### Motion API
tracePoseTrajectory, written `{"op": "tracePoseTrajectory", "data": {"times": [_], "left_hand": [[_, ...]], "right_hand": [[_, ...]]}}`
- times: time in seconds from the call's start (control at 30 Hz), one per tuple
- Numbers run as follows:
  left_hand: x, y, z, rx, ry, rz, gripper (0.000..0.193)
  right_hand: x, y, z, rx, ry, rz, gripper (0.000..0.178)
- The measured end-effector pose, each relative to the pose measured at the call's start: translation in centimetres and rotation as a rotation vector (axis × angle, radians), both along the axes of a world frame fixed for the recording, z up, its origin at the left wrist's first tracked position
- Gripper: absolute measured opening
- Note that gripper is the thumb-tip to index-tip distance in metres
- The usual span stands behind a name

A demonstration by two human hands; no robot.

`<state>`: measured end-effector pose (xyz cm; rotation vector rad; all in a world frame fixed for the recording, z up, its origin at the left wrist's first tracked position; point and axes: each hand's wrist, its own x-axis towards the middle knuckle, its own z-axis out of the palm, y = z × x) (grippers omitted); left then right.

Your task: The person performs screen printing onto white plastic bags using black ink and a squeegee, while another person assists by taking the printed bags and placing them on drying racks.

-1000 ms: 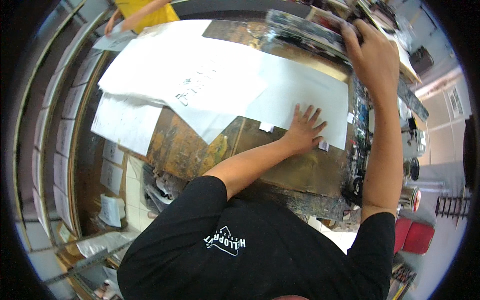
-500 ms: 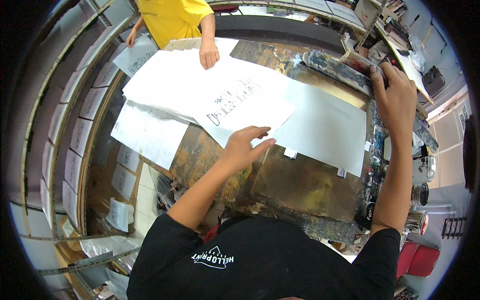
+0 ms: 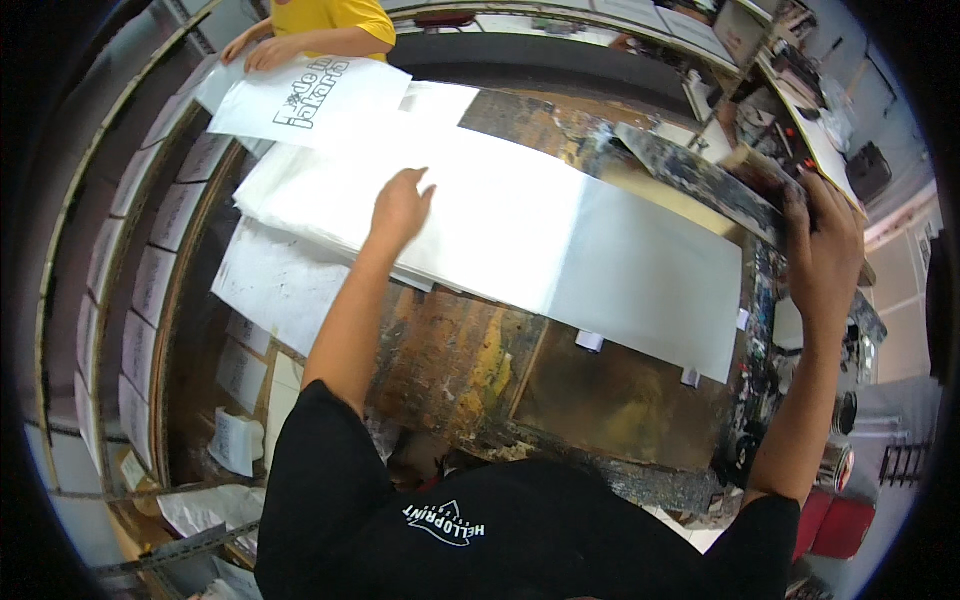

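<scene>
My left hand hovers over or rests on a stack of white sheets, thumb and forefinger apart, holding nothing. A pale sheet lies to the right on the dark board, with small white tabs by its near edge. At the right my right hand is closed at the end of a raised, paint-stained wooden frame; its fingertips are partly hidden. A brown wooden piece sits beside that hand. At the far left a person in yellow holds a printed sheet with black lettering.
The worn, stained table spans the middle. Racks with several printed sheets curve along the left. Cans and a red chair are at the right. More shelving runs across the back.
The printed sheet went from beside my left hand to the person at the far left. My left hand moved left and away over the stack. My right hand shifted slightly right and nearer with the frame.
</scene>
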<state>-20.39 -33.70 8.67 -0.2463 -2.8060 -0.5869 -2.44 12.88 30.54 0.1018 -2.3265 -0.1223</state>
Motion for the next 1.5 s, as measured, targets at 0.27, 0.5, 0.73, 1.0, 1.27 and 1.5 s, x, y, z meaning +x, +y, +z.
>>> {"op": "tracePoseTrajectory", "data": {"times": [0.27,0.5,0.73,1.0,1.27,1.5], "left_hand": [[-6.3,-7.3,-3.3,-0.551,0.071,0.238,0.031],[-9.4,-8.7,2.0,-0.421,-0.255,0.588,0.063],[-11.0,-9.0,1.9,-0.442,-0.186,0.501,0.069],[-12.1,-6.5,-1.6,-0.43,-0.073,0.504,0.069],[-11.9,-5.6,-3.9,-0.404,0.131,0.562,0.04],[-12.1,-6.0,-0.2,-0.312,-0.243,0.538,0.039]], "right_hand": [[-0.1,0.2,-0.4,-0.009,0.018,-0.056,0.045],[-0.1,0.0,0.0,-0.064,-0.013,-0.029,0.04],[0.1,-0.1,-0.2,-0.061,-0.038,-0.024,0.037],[0.5,-0.6,-0.2,-0.049,-0.029,-0.032,0.037],[0.9,-0.5,-0.9,-0.037,-0.025,-0.011,0.041],[0.9,-0.7,-0.7,-0.046,-0.069,0.003,0.038]]}}
